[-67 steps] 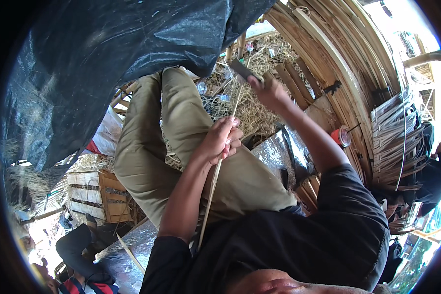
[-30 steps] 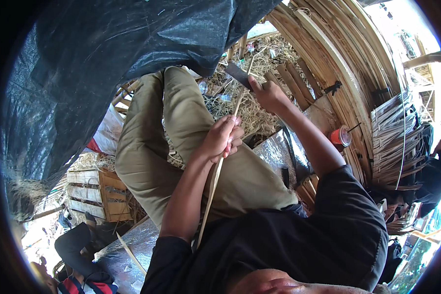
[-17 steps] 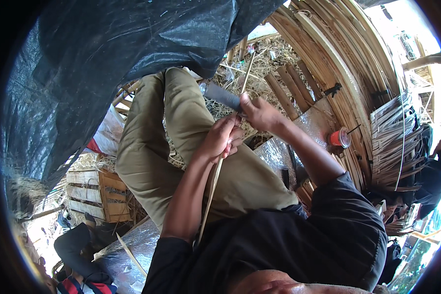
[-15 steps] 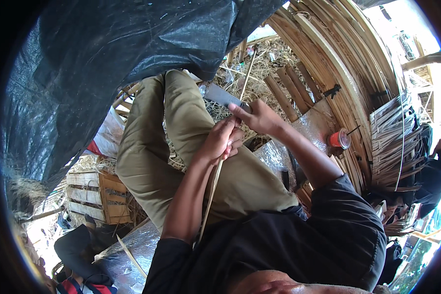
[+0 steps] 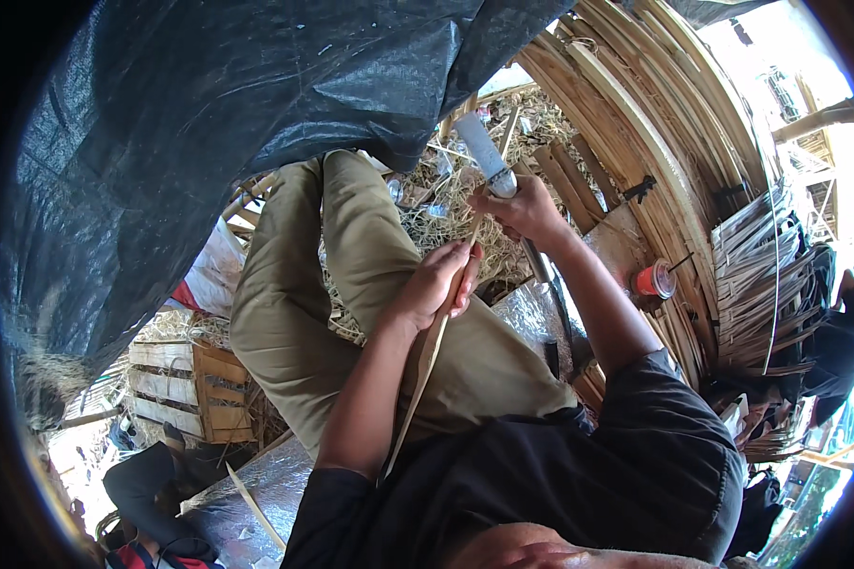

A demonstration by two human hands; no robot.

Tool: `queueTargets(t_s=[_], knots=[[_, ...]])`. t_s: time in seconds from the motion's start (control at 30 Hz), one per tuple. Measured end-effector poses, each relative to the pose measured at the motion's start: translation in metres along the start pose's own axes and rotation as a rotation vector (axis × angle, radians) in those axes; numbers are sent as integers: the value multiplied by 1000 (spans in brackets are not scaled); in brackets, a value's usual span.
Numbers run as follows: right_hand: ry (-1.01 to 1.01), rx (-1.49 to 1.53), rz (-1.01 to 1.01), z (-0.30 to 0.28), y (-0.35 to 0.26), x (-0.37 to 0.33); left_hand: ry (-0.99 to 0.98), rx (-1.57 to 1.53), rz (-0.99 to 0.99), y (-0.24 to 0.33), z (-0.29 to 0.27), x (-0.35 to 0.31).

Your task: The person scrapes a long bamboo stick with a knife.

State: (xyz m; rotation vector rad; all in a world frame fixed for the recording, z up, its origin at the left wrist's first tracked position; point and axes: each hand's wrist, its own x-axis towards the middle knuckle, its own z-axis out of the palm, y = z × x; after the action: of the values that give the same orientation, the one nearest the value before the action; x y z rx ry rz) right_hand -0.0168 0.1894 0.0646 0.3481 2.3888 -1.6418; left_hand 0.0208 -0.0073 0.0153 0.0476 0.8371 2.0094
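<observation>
Lower left: a dark-clad leg (image 5: 142,488) of another person. Left, just above it: slatted wooden crate (image 5: 166,386), pale boards with gaps between, straw lying about it; contents too small to tell. Left, above and right of the crate: plastic bag (image 5: 215,261), whitish with a red portion, crumpled; contents hidden. Upper left: large black tarpaulin (image 5: 209,114), creased, reaching toward the upper middle. Lower left of centre: loose pointed stick (image 5: 253,505), pale, lying on a silvery sheet (image 5: 209,507). Centre left: olive trousers (image 5: 285,303) of the wearer, legs extended toward the top. Upper middle, just right of the knees: clear plastic container (image 5: 396,190), small in view, amid straw litter; contents cannot be told. Centre: long pale strip (image 5: 427,351), slanting from the right hand down to the wearer's dark shirt. Also centre: left hand (image 5: 443,282), fingers curled loosely around the strip. Upper middle: knife (image 5: 485,149), broad grey blade directed up and left. Right of it: right hand (image 5: 525,213), closed on the knife, fingertips at the strip's upper end. Right of centre: red cup (image 5: 647,280), pale top, dark straw projecting; fill not discernible. Upper right: stacked wooden slats (image 5: 655,114), curving in view. Far right: bundle of dry fronds (image 5: 759,275).
</observation>
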Motion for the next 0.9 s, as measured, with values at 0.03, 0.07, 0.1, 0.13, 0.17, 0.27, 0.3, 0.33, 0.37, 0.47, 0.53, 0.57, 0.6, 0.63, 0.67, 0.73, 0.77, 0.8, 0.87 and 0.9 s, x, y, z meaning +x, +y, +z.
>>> queueTargets(t_s=[0.03,0.07,0.1,0.13,0.17,0.27,0.3,0.33,0.37,0.47,0.53,0.57,0.6,0.63,0.67,0.73,0.77,0.8,0.87,0.9], knots=[[0,0,0,-2,2,2,24,29,0,1,1,-1],[91,-64,-66,-7,7,6,49,58,-1,1,2,-1],[181,-129,-132,-12,10,9,49,58,-1,0,2,-1],[177,-128,-132,-13,4,8,71,83,42,0,1,-1],[203,-153,-141,-16,-2,6,93,108,84,0,0,-1],[192,-247,-143,-26,-8,4,139,248,104,-1,5,0],[201,-356,-120,-26,-6,5,135,248,104,0,8,0],[208,-465,-96,-27,-1,6,163,274,121,0,10,1],[192,-415,-108,-24,4,8,191,300,139,0,12,1],[313,-640,-272,-10,-3,-7,228,405,169,-6,10,3],[332,-646,-277,-3,-9,-13,236,413,165,-7,10,3],[290,-601,-283,-2,-9,-13,242,421,161,-7,11,3],[247,-557,-289,-1,-9,-13,241,423,161,-7,11,3],[199,-559,-191,-1,-16,-13,234,413,158,-6,11,3],[200,-558,-191,0,-13,-11,226,404,155,-5,11,3],[249,-578,-248,2,-5,-6,230,408,155,-6,12,2],[248,-578,-251,1,-6,-4,233,410,155,-6,13,2],[260,-591,-205,-1,-7,-2,234,411,157,-6,12,2],[272,-605,-160,-6,-7,1,207,380,160,-7,12,2],[281,-542,-175,-10,-5,5,207,379,162,-6,11,1]])
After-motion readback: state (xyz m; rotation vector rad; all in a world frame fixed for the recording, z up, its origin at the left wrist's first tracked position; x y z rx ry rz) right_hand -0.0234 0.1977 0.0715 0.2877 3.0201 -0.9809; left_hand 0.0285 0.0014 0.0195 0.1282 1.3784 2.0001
